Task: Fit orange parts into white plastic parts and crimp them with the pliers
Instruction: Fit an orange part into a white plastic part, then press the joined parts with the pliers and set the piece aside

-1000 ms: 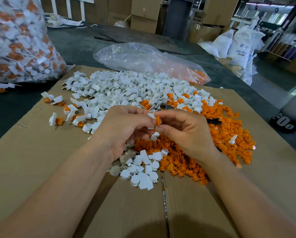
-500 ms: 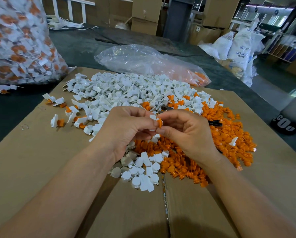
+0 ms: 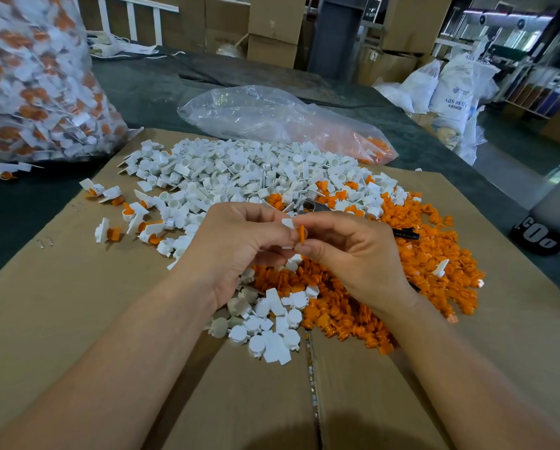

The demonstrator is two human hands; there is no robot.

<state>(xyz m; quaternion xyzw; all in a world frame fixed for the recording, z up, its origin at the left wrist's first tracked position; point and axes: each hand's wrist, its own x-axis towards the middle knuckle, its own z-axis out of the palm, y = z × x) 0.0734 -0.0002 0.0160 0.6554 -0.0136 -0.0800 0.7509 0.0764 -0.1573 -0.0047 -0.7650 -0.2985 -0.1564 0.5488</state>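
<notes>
My left hand [image 3: 239, 241] pinches a small white plastic part [image 3: 287, 225] above the piles. My right hand [image 3: 353, 254] pinches an orange part [image 3: 301, 233] and holds it against the white one, fingertips of both hands meeting. A big heap of white parts [image 3: 239, 170] lies beyond my hands, and a heap of orange parts [image 3: 428, 254] spreads to the right and below. The pliers [image 3: 405, 235] lie on the orange heap behind my right hand, mostly hidden; only black handle and metal tip [image 3: 314, 206] show.
Everything lies on flattened brown cardboard [image 3: 77, 303]. Several fitted white-and-orange pieces [image 3: 142, 222] lie at the left. A bulging bag of finished pieces [image 3: 35, 86] stands far left. A clear plastic bag [image 3: 272, 118] with some orange parts lies behind the heaps. Boxes and sacks stand beyond.
My hands stay together over the piles, with only slight finger movement. The orange part has been turned a little against the white part.
</notes>
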